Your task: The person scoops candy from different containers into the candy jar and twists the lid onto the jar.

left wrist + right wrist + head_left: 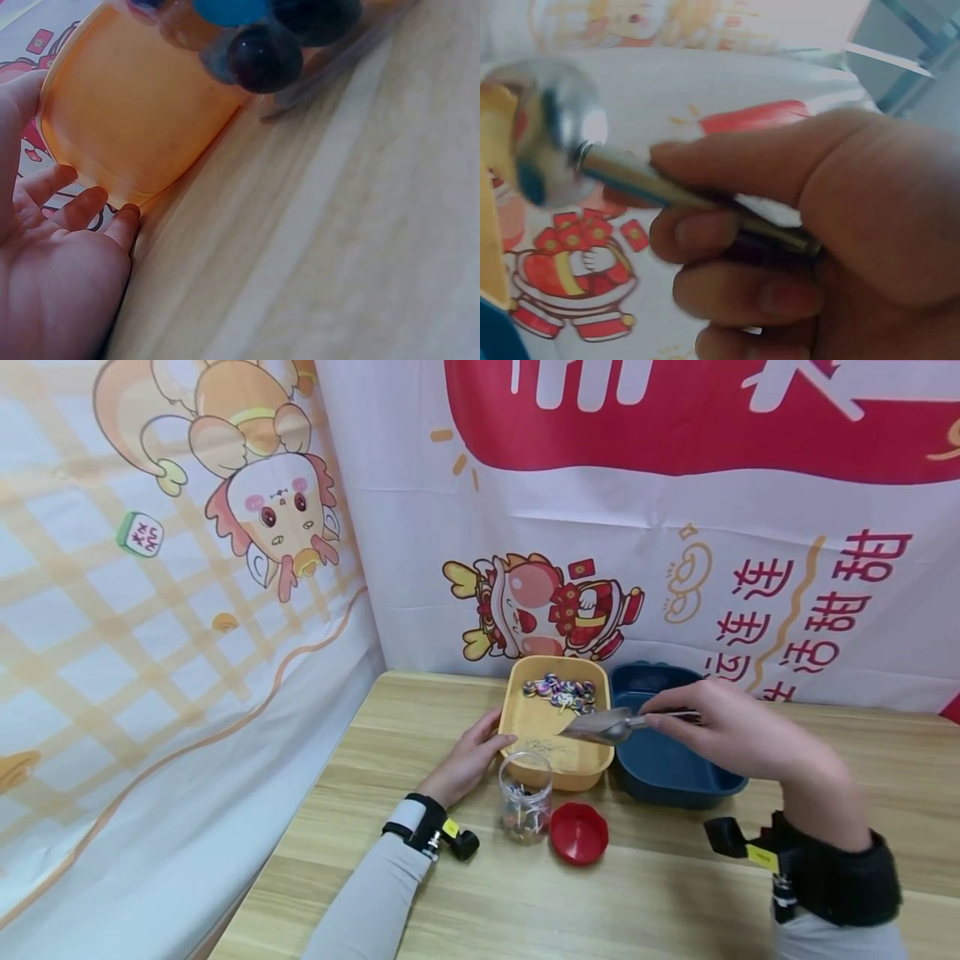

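My right hand point(723, 727) grips the handle of a shiny metal scoop point(600, 727), thumb along the top and fingers curled beneath. The scoop's bowl hangs over the right side of a yellow bin point(528, 727), tip pointing left. Several wrapped lollipops point(562, 692) lie at the bin's far end. My left hand point(465, 762) rests against the bin's left side, thumb at the rim and fingers loosely spread on the outer wall. Just in front of the bin stands a clear jar point(526, 768) with lollipops in its lower part. In the left wrist view, round lollipop heads point(264, 58) show through the jar.
Right of the yellow bin sits a dark blue bin point(678, 764), partly beneath my right hand. A red scalloped lid point(579, 833) lies beside the jar on the wooden table point(585, 910). A printed cloth point(405, 527) hangs behind the table and along its left side.
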Tool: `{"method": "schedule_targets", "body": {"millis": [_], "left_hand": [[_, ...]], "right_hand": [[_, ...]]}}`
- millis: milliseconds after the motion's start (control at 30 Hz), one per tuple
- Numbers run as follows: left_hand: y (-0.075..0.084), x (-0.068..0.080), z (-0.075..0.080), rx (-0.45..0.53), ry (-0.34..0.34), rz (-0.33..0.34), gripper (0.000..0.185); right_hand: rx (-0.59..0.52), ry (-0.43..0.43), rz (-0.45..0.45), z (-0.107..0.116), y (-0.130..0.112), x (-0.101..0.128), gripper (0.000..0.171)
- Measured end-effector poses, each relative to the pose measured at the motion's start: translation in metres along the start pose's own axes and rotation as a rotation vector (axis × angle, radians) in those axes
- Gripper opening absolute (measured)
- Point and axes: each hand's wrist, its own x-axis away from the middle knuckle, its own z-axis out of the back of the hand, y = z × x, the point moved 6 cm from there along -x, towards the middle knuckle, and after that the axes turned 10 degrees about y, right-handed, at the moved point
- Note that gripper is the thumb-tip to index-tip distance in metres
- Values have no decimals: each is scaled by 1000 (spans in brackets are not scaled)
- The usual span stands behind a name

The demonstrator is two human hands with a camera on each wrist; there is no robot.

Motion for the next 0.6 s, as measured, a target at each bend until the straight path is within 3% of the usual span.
{"method": "schedule_targets", "body": {"millis": [133, 600], "left_hand": [[0, 2, -1, 1, 2, 2, 69], [2, 3, 0, -6, 21, 29, 69]], "right_hand": [[54, -55, -29, -21, 5, -11, 20], [351, -91, -148, -72, 20, -38, 21]]}}
